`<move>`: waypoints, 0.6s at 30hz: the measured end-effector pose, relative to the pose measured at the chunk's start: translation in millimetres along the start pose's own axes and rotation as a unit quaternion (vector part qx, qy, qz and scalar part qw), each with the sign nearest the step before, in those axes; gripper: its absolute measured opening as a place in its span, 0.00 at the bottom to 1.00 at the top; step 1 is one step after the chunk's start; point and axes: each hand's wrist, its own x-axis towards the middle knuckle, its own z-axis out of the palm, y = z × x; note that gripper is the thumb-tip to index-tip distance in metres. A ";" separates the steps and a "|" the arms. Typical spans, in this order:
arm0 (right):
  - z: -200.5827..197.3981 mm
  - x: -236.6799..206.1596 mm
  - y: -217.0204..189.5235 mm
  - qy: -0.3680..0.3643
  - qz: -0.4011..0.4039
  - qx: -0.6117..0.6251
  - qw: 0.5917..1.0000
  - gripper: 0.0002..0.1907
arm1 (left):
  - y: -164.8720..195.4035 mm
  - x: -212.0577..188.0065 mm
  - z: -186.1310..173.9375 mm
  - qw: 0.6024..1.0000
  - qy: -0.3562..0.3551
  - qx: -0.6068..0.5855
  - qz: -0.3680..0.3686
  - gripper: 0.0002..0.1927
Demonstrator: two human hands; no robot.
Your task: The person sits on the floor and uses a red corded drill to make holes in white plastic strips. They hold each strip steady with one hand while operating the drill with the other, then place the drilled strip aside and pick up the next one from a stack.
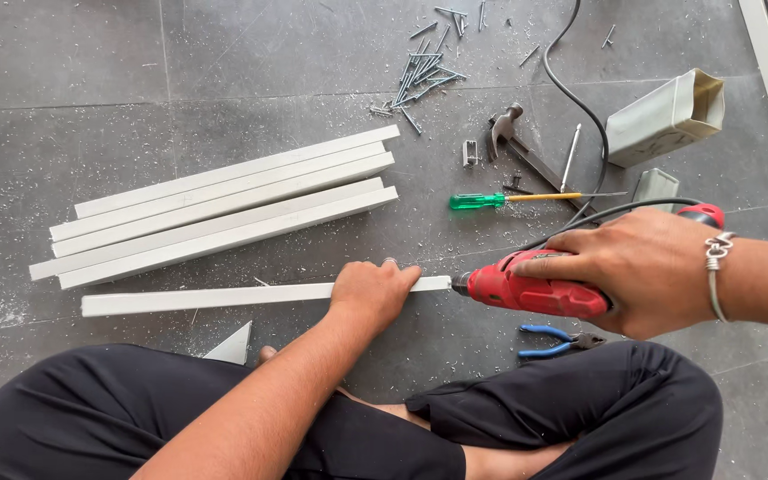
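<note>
Two hands: left hand [373,291] presses, seemingly closed, white strip [206,297]; right hand [637,267] grips red drill [535,290].

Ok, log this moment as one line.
left hand: pressing white strip to floor | right hand: gripping red drill, bit at strip end | nearby: blue pliers, green screwdriver

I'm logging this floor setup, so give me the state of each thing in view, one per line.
left hand: pressed down on the single white bar
right hand: gripping the red drill
single white bar: flat on the floor, its end at the drill's nose
red drill: held level, corded
white bar stack: lying together
green screwdriver: lying loose
blue pliers: lying loose
hammer: lying loose
nails: scattered
</note>
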 end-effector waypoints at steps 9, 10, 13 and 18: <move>-1.0 -59.4 40.2 0.208 0.050 0.061 0.975 0.46 | -3.3 0.6 3.6 0.999 -0.005 0.032 0.010 0.15; 8.5 -64.2 40.0 0.256 0.066 0.073 0.962 0.46 | -4.1 0.4 6.3 0.999 0.008 0.033 0.010 0.15; 48.7 -60.6 35.9 0.369 0.113 0.202 0.900 0.42 | -8.7 -2.4 14.8 0.998 0.052 0.032 0.015 0.15; 132.7 -2.6 10.8 0.548 0.082 0.434 0.710 0.41 | -17.5 -10.8 14.9 0.997 0.065 0.029 -0.016 0.22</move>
